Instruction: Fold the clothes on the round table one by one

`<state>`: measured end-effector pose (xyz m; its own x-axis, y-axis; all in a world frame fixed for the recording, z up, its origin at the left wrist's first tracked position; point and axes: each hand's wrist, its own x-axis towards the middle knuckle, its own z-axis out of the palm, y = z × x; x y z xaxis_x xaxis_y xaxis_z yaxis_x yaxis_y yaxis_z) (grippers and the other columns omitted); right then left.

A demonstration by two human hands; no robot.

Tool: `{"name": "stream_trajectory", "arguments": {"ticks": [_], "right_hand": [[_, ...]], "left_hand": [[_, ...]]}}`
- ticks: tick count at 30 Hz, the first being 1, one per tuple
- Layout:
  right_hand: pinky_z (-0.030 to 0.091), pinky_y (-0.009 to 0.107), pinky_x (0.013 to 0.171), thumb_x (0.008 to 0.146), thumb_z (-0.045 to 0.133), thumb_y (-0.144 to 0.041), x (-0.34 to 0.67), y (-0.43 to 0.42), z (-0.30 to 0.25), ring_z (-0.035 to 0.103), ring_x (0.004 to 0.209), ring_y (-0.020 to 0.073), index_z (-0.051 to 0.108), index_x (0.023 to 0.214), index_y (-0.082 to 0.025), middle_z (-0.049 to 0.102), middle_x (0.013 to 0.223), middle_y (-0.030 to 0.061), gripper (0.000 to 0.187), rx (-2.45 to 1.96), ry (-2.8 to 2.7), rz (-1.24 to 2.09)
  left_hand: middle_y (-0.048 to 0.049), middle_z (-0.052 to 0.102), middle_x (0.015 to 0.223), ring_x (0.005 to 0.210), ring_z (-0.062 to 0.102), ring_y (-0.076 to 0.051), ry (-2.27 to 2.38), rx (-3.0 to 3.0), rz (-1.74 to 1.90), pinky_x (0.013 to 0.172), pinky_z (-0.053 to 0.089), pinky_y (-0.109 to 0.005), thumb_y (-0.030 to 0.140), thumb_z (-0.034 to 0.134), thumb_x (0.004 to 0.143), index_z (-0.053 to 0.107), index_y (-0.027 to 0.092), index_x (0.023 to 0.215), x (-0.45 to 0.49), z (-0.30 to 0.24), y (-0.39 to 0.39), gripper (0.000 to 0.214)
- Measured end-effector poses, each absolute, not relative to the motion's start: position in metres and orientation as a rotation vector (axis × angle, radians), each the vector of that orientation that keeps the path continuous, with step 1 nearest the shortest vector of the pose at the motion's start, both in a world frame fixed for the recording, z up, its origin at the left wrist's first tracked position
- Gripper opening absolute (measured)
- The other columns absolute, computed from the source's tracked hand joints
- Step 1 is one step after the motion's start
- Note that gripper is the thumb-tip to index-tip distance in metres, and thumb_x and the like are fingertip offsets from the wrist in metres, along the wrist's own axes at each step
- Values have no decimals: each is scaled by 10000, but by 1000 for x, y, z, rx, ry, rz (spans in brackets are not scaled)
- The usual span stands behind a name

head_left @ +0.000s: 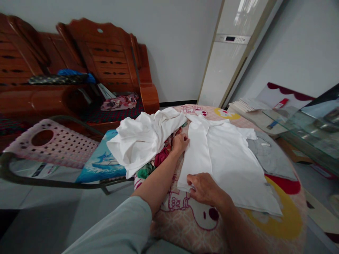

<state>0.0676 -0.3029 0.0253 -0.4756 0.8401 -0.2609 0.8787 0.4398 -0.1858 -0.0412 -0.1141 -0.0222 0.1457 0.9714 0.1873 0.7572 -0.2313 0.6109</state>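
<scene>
A white short-sleeved shirt [227,158] lies spread flat on a round table under a pink cartoon-print cloth [185,218]. My left hand [180,143] rests at the shirt's left edge near the collar, its fingers curled on the fabric. My right hand [205,188] presses down on the shirt's near left corner at the hem, fingers closed on the cloth. A heap of white and coloured clothes [144,139] sits just left of my left hand.
A grey garment [267,157] lies under the shirt at the right. A pink perforated plastic chair [53,144] stands to the left, wooden benches [79,70] behind it. A white standing air conditioner [227,53] is at the back, a glass surface [304,130] at the right.
</scene>
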Motion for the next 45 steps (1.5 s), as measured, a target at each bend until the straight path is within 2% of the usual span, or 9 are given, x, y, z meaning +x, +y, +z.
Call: {"name": "stream_trajectory", "arguments": {"ticks": [8,17,31,33,35,38,41,45], "right_hand": [[291,276,647,782,532,-190,74,-302,21,610,762,170,606,940,-201,709,870,49,175,1573,2575,-497],[364,287,696,856,517,-221,50,-300,11,556,812,183,635,848,-163,624,896,80,132,1442,2798,-259],[367,258,648,878,497,-182,34,-297,-11,544,742,149,618,829,-161,612,832,43,132,1486,2907,-282],[364,257,644,876,495,-177,33,-296,-14,542,735,146,620,828,-163,617,838,41,135,1492,2924,-281],[354,255,629,869,509,-184,31,-295,-16,537,713,140,624,805,-169,619,824,32,132,1518,2930,-303],[331,249,606,851,562,-230,32,-294,-16,531,680,126,620,731,-178,616,775,11,143,1557,2967,-389],[313,239,601,851,565,-233,39,-292,-10,521,653,113,599,652,-179,607,703,-2,209,1637,3013,-503],[289,244,592,852,513,-189,60,-286,-1,487,602,108,584,617,-173,598,634,0,246,2078,2825,-492]], "left_hand": [[-40,724,844,787,625,-159,1654,2043,808,756,453,-248,259,633,791,719,180,819,-41,-25,-112,120],[-57,723,825,756,628,-161,1637,2024,855,739,455,-258,310,630,813,711,158,830,-41,-24,-115,173],[-74,700,827,794,625,-169,1670,2074,842,786,449,-266,180,581,830,691,126,828,-40,-21,-113,122],[-95,694,938,910,621,-185,1632,2135,915,865,446,-281,166,583,829,680,120,944,-38,-20,-116,158],[-114,657,1127,1089,574,-196,1486,2262,985,971,415,-295,172,582,838,629,133,1129,-35,-20,-121,297],[-97,553,1345,1268,472,-178,1116,2530,809,1072,350,-296,253,548,888,504,187,1329,-26,-23,-129,448],[-109,431,1468,1370,366,-224,919,2748,488,1128,272,-389,429,477,928,416,211,1412,-19,-31,-138,534],[-123,304,1538,1418,269,-290,926,2858,363,1136,191,-497,594,393,914,336,260,1463,-19,-38,-141,645]]}}
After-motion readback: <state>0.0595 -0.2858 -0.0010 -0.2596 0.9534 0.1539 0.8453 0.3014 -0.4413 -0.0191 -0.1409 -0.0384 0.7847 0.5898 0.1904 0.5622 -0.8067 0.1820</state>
